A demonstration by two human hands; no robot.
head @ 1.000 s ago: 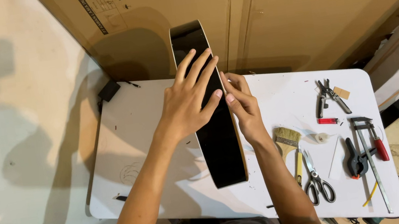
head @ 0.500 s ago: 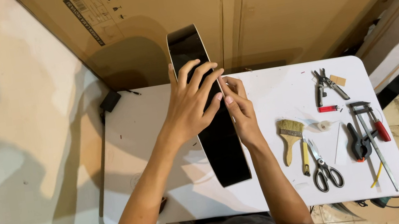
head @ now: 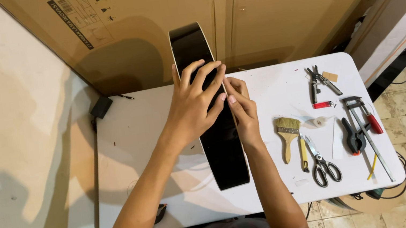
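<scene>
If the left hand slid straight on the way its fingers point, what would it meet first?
The left hand lies on the glossy black panel, fingers aimed up and right. It would likely meet the right hand at the panel's far edge first; depth is unclear.

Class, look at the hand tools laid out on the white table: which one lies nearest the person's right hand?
The wooden-handled paintbrush with pale bristles: it lies just beside the right hand, while the scissors, pliers and clamps lie farther right.

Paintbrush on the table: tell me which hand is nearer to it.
Right. The right hand rests on the black panel's edge, just left of the paintbrush; the left hand lies flat farther left.
</scene>
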